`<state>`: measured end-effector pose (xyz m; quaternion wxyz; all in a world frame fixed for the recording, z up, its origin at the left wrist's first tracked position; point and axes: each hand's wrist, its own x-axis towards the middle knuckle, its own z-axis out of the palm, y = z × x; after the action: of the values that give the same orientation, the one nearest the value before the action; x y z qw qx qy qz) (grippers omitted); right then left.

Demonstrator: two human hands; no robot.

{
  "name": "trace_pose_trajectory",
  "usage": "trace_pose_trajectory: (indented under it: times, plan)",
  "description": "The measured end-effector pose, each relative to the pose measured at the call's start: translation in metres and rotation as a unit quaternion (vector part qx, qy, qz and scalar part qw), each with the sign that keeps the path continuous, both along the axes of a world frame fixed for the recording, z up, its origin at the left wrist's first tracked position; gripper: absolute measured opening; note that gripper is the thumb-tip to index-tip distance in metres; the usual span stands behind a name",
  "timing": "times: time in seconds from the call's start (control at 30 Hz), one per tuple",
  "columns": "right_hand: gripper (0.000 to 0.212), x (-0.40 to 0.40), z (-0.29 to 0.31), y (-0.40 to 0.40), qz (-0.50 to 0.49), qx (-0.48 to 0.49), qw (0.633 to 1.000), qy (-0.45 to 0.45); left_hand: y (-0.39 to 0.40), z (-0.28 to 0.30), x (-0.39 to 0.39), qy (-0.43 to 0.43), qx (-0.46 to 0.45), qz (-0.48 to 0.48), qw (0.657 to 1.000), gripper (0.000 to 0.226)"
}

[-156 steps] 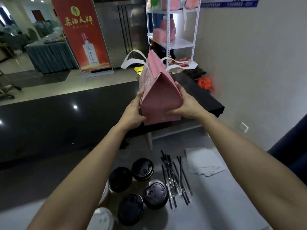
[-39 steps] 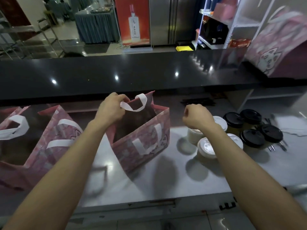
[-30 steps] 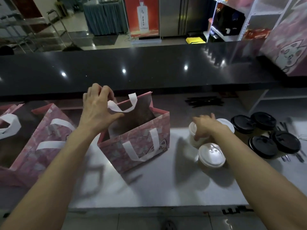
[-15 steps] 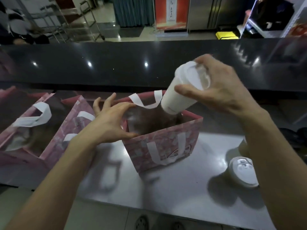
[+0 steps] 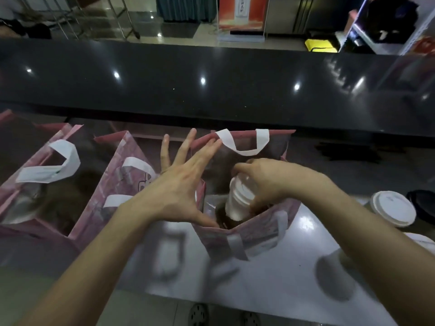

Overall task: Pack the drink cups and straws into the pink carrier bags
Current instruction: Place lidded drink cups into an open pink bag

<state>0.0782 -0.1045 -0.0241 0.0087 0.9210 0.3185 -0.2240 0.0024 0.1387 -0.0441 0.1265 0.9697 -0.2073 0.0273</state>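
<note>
Grey worktop [image 5: 270,283] ran under a glossy black counter [image 5: 211,90]. Your right hand [image 5: 266,177] gripped a white-lidded cup [image 5: 239,198] from above, tilted, its lower half inside the open pink bag [image 5: 254,234]. Your left hand [image 5: 181,187], fingers spread and straight, pressed that bag's left wall outward. Left of it stood two more pink bags [image 5: 113,196]. Right of your gripping hand sat another white-lidded cup [image 5: 392,208] on the worktop.

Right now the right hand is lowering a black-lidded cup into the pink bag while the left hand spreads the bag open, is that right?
Not quite: the head view shows the right hand lowering a white-lidded cup, not a black-lidded one, into the pink bag. The left hand does spread the bag open.
</note>
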Motion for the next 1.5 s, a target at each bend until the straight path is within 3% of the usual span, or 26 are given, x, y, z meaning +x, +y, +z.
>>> trace_pose_trajectory:
  times: [0.3, 0.47, 0.73, 0.9, 0.97, 1.03, 1.17, 1.23, 1.33, 1.43, 1.5]
  plan:
    - [0.111, 0.009, -0.014, 0.046, 0.086, -0.134, 0.987, 0.023, -0.002, 0.0, -0.001, 0.017, -0.016, -0.016, 1.0, 0.167]
    - [0.123, 0.014, -0.025, 0.055, 0.057, -0.142, 0.986, 0.062, 0.002, 0.003, 0.003, 0.02, -0.016, -0.011, 1.0, 0.166]
    - [0.091, 0.021, -0.026, 0.068, 0.009, -0.077, 0.996, 0.032, 0.002, 0.003, 0.003, 0.027, -0.011, -0.012, 0.999, 0.169]
    - [0.097, 0.016, -0.027, 0.072, 0.024, -0.077, 0.997, 0.004, 0.004, 0.004, 0.007, 0.024, -0.023, -0.034, 0.999, 0.164]
    - [0.102, 0.015, -0.019, 0.067, 0.004, -0.065, 0.998, 0.01, 0.003, 0.007, 0.009, 0.009, -0.034, -0.04, 0.999, 0.15]
    - [0.095, 0.011, -0.007, 0.056, -0.027, -0.035, 0.999, 0.019, 0.002, 0.014, 0.013, -0.031, -0.048, -0.036, 0.998, 0.118]
    - [0.058, 0.0, 0.028, 0.021, -0.059, 0.038, 0.997, 0.012, -0.01, 0.034, 0.027, -0.139, -0.108, -0.023, 0.984, 0.039]
    - [0.037, -0.009, 0.046, -0.005, -0.088, 0.09, 0.992, 0.002, -0.026, 0.049, 0.035, -0.164, -0.139, -0.034, 0.976, 0.018]
    - [0.032, -0.027, 0.067, -0.055, -0.159, 0.183, 0.967, -0.074, -0.063, 0.072, 0.047, -0.148, -0.138, -0.068, 0.977, 0.015]
    - [0.034, -0.05, 0.068, -0.115, -0.262, 0.279, 0.913, -0.143, -0.11, 0.081, 0.063, -0.12, -0.096, -0.126, 0.98, 0.019]
    - [0.034, -0.066, 0.054, -0.155, -0.327, 0.263, 0.895, -0.153, -0.143, 0.08, 0.071, -0.093, -0.067, -0.167, 0.979, 0.023]
